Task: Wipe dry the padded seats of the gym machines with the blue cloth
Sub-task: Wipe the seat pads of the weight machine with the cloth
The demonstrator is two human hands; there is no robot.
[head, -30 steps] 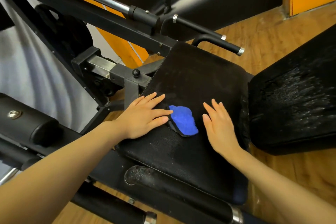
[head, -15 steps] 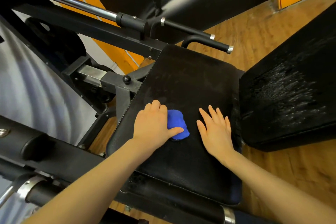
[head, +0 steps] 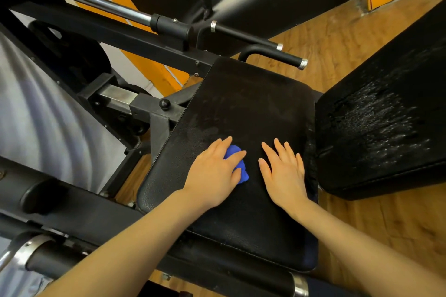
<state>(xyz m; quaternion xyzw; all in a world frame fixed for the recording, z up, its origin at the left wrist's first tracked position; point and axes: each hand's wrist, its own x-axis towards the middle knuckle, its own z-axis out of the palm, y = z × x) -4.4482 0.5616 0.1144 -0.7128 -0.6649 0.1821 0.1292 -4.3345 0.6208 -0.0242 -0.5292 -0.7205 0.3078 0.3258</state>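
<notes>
Blue cloth (head: 237, 164) now mostly hidden under left hand (head: 214, 173) — right hand (head: 283, 171) still spread flat on seat (head: 253, 108).

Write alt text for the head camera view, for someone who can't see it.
A person's left hand presses a bunched blue cloth on a black padded seat, while the right hand rests flat beside it. A second pad to the right glistens with droplets, above a wood floor.
</notes>
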